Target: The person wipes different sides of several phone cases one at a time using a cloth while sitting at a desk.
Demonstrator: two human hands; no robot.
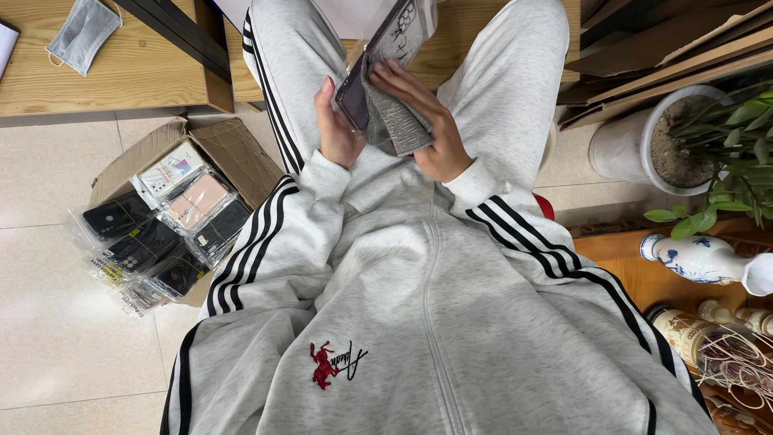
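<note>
Beside the knee, cardboard box (open) holds bagged phone cases.

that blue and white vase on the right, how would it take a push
The blue and white vase looks like glazed ceramic, so probably hard, slick and breakable. It seems to lie on its side on the wooden surface, and its rounded body would likely roll if nudged. Bottles close beside it could get knocked.

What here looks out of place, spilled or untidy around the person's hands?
The cardboard box on the floor overflows: bagged phone cases spill past its torn flap onto the tiles. A grey face mask lies loose on the wooden bench. Both hands' hold on the phone case looks normal.
</note>
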